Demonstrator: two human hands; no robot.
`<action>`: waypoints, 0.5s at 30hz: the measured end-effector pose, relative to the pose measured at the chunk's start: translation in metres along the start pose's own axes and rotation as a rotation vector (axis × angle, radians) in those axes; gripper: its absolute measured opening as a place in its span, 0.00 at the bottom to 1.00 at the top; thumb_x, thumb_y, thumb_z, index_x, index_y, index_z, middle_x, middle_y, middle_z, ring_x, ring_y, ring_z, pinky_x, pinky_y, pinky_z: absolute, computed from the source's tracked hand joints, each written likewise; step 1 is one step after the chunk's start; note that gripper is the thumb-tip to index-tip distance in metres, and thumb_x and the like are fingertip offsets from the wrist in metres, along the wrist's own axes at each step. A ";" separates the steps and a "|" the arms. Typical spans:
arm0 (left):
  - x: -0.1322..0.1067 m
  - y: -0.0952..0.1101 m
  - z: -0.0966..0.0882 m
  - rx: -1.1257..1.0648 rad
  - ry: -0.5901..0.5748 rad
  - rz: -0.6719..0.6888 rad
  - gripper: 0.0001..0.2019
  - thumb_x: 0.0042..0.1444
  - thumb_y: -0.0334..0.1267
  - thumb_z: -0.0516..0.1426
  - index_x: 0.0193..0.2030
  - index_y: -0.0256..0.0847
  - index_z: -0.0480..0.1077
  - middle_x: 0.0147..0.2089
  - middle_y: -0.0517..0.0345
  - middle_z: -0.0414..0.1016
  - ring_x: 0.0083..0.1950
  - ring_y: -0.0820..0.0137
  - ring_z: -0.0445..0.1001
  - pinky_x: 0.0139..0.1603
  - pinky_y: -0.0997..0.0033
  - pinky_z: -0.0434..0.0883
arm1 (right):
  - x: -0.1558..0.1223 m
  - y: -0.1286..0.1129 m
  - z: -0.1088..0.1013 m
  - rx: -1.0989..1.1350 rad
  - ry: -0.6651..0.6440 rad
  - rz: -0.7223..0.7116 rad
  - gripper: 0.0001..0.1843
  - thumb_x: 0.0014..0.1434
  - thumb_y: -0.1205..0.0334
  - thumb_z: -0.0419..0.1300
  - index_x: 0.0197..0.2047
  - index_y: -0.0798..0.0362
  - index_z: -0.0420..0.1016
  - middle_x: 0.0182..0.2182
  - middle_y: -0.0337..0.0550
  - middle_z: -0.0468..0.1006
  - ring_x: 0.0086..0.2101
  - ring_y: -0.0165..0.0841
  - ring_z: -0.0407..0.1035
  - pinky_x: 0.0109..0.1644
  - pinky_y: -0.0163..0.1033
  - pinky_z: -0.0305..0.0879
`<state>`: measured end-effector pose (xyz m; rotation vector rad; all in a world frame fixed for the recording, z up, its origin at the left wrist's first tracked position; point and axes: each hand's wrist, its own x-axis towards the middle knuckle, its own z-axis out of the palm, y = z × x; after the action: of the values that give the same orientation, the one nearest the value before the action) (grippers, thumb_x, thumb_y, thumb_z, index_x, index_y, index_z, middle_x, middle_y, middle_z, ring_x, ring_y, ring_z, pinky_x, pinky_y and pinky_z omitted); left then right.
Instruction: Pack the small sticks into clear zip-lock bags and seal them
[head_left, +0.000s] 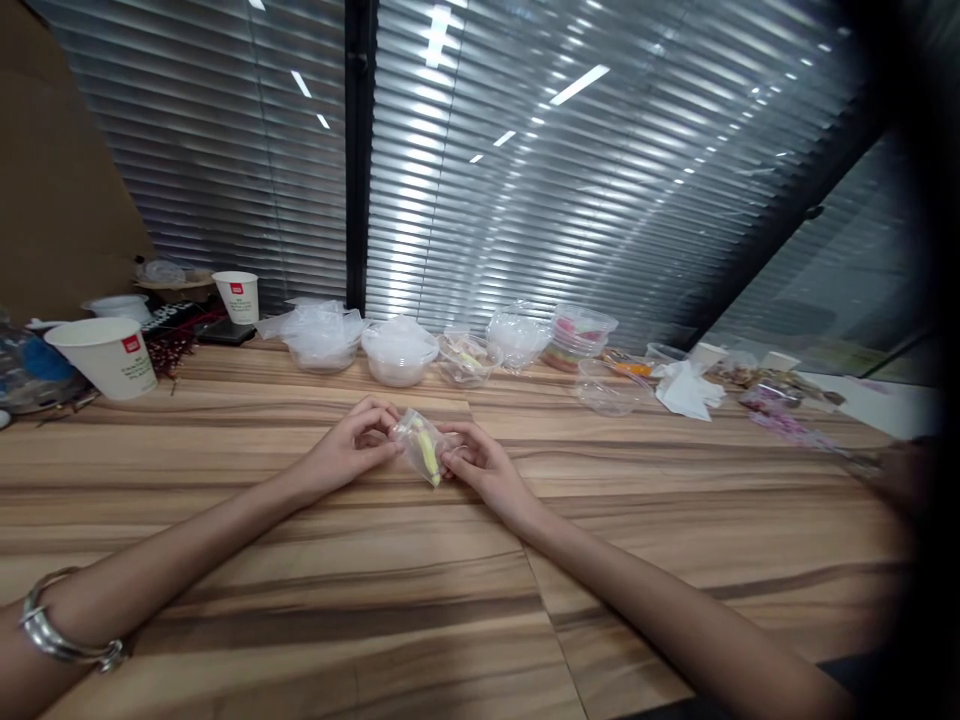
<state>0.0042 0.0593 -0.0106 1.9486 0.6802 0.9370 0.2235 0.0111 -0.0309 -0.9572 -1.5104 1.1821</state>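
Note:
A small clear plastic bag (pixel 421 446) with something yellow inside rests between both hands, just above the wooden table (pixel 465 600). My left hand (pixel 354 445) pinches the bag's left edge with its fingertips. My right hand (pixel 480 465) grips the bag's right side, fingers curled around it. A silver bracelet (pixel 64 635) sits on my left wrist.
Along the back edge by the window blinds stand clear plastic bowls (pixel 399 355), bagged containers (pixel 322 338) and a stack of lidded tubs (pixel 581 335). Two white paper cups (pixel 111 355) stand at the left. White tissue (pixel 686 388) and small pink items (pixel 784 420) lie at the right.

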 end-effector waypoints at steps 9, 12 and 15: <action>0.000 -0.005 -0.003 0.032 -0.061 0.007 0.14 0.54 0.36 0.55 0.48 0.42 0.70 0.50 0.52 0.66 0.51 0.65 0.66 0.53 0.65 0.63 | -0.001 -0.002 0.000 -0.010 -0.008 -0.013 0.15 0.54 0.63 0.59 0.47 0.51 0.68 0.36 0.42 0.74 0.32 0.29 0.69 0.39 0.37 0.67; 0.001 -0.009 -0.003 -0.045 -0.103 -0.038 0.17 0.54 0.35 0.55 0.51 0.42 0.68 0.53 0.52 0.69 0.54 0.63 0.66 0.56 0.62 0.61 | 0.000 -0.001 -0.001 -0.026 -0.008 -0.018 0.15 0.55 0.63 0.58 0.47 0.51 0.68 0.37 0.42 0.74 0.34 0.30 0.69 0.41 0.38 0.66; 0.001 -0.012 -0.002 -0.100 -0.115 -0.072 0.19 0.53 0.35 0.56 0.53 0.42 0.67 0.56 0.53 0.68 0.57 0.62 0.65 0.58 0.61 0.59 | 0.000 0.000 -0.002 -0.006 -0.004 -0.013 0.15 0.56 0.63 0.57 0.48 0.51 0.68 0.37 0.42 0.74 0.36 0.31 0.69 0.43 0.39 0.66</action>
<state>0.0015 0.0666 -0.0200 1.8620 0.6215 0.7934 0.2252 0.0116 -0.0311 -0.9490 -1.5218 1.1713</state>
